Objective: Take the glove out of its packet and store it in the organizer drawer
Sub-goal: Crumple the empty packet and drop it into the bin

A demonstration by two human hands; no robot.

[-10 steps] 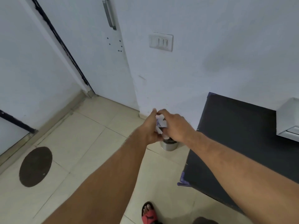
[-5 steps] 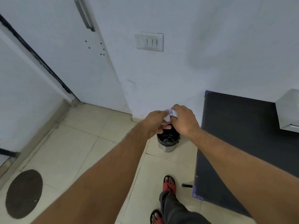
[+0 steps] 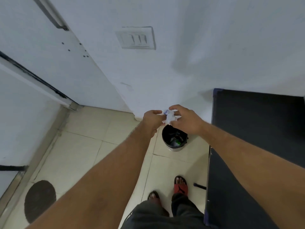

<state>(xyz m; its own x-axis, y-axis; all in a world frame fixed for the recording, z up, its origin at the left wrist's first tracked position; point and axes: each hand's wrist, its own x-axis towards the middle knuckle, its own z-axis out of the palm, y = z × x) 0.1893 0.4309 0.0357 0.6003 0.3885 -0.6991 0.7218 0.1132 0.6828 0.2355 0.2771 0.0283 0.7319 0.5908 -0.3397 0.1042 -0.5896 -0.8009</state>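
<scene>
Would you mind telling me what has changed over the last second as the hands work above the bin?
The view tipped down and closer: the bin, earlier hidden behind the hands, now shows open below them, and both feet have come into view. The left hand and right hand have eased slightly apart, with more of the crumpled white packet showing. Both hands still hold it; nothing has dropped.

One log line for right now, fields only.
left hand: pinching wrapper | right hand: pinching wrapper | crumpled white wrapper: held above open bin | organizer drawer: not visible
</scene>
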